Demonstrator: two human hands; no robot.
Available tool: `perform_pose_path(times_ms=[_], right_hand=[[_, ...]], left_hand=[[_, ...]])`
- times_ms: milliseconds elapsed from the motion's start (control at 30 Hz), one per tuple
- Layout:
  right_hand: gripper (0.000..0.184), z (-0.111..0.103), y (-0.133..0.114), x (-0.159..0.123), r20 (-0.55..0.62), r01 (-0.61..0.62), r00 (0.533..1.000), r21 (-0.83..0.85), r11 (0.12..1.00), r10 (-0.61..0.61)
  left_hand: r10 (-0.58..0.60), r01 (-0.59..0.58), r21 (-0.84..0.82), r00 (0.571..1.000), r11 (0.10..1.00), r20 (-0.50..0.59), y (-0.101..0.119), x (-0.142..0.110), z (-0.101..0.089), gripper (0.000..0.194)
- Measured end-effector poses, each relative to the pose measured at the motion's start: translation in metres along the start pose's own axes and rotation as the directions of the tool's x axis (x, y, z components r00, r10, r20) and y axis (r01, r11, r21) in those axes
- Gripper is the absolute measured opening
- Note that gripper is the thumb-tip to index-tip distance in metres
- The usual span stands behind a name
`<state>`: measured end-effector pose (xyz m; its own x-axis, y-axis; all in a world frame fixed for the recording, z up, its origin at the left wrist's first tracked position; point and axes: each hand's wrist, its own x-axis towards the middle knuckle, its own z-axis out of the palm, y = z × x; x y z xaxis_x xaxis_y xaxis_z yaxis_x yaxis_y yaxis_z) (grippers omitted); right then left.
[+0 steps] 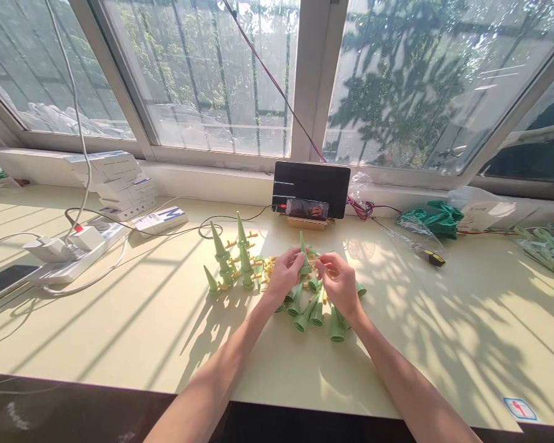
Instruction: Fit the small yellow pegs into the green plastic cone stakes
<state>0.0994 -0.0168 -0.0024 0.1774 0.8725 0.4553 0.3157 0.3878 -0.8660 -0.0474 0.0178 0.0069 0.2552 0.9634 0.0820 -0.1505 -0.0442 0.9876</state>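
So the green cone being worked on is up in the left hand, over the near-middle of the surface, right above a bunch of similar parts. It's tip up, wide end down, long axis close to vertical with just a slight lean of the tip to the left.

Left hand's fingers are closed in a pinch on the lower part of the cone, thumb side against it. The right hand is just beside it, fingers curled in and thumb near the index finger, so only a small gap at most. Can't tell if there's something tiny between those fingertips, or if they're actually touching the cone.

Below the hands there's a heap of loose cones lying on their sides, several with open wide ends facing the person and narrow ends pointing away. Some are partly hidden by the right hand. Small yellow pegs are piled by the left hand. Left of that, a cluster of joined cones stands tips up, yellow bits sticking out sideways.
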Motion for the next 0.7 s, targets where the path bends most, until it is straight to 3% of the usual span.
perform_pose_path(times_ms=[200,433,700], right_hand=[[0.023,0.0005,0.0004,-0.0007,0.003,-0.047,0.999,0.049,0.998,0.046],[0.030,0.0004,-0.0005,-0.0010,0.036,-0.096,0.995,0.058,0.994,0.094],[0.037,0.0005,-0.0068,-0.0005,0.057,-0.082,0.995,0.023,0.996,0.081]], left_hand=[[0.029,-0.029,0.003,1.000,1.000,0.002,-0.0022,0.0011,-0.0011,0.050],[0.147,-0.146,0.143,0.989,0.979,0.004,-0.0047,0.0021,-0.0029,0.048],[0.159,-0.158,0.189,0.987,0.969,0.009,-0.0051,0.0027,-0.0042,0.047]])
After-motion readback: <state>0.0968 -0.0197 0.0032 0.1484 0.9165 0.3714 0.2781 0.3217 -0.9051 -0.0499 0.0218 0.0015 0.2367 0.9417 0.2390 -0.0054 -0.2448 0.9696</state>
